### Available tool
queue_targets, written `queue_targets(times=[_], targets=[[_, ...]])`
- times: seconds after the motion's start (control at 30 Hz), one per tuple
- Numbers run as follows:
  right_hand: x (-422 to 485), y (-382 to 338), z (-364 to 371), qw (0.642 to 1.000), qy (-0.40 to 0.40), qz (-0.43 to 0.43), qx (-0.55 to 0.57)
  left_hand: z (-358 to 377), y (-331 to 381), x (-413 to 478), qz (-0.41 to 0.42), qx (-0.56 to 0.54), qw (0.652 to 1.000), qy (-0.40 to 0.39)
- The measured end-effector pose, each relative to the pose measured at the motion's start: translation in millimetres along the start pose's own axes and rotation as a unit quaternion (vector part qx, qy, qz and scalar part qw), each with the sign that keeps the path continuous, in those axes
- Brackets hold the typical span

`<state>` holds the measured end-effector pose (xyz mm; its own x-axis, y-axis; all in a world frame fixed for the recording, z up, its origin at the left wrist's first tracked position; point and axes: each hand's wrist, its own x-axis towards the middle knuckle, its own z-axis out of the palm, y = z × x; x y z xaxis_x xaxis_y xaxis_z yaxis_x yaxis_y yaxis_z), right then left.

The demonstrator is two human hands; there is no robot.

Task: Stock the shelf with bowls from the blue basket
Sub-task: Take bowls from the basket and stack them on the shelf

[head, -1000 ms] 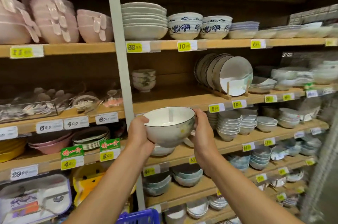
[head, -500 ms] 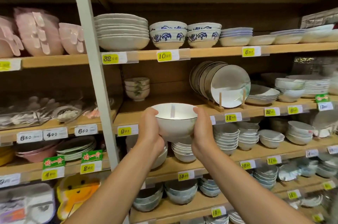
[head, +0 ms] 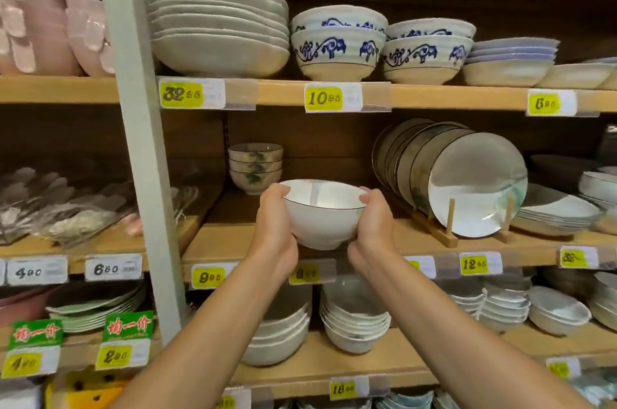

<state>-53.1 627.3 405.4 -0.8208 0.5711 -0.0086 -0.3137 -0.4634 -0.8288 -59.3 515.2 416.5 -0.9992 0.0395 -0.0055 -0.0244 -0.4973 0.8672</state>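
The left hand (head: 274, 235) and right hand (head: 373, 228) hold one white bowl (head: 321, 223). Three small patterned bowls (head: 255, 168) stack behind; four blue-patterned bowls (head: 337, 52) sit above.

Middle shelf (head: 227, 238): bare board between grey upright post (head: 133, 141) at left and wooden plate rack (head: 450, 218) at right. 
Back of gap: stack of small patterned bowls (head: 255, 164), left of centre, near rear wall. Board right of stack bare. 
Front of gap: white bowl (head: 320, 211) gripped by left hand (head: 277, 225) and right hand (head: 374, 225). 
Standing plates (head: 477, 184) lean just beside right hand. 
Upper shelf (head: 277, 93) caps gap; open height above bowl rim.
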Motion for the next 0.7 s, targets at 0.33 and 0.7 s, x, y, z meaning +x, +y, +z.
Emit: queue_targets(times=[0.33, 0.7], targets=[[89, 24, 31, 0.989, -0.107, 0.095, 0.027, -37, 20, 109, -0.068, 0.003, 0.997, -0.045], [131, 46, 54, 0.96, -0.191, 0.205, -0.009, -41, 18, 134, -0.045, 0.029, 0.998, 0.017]])
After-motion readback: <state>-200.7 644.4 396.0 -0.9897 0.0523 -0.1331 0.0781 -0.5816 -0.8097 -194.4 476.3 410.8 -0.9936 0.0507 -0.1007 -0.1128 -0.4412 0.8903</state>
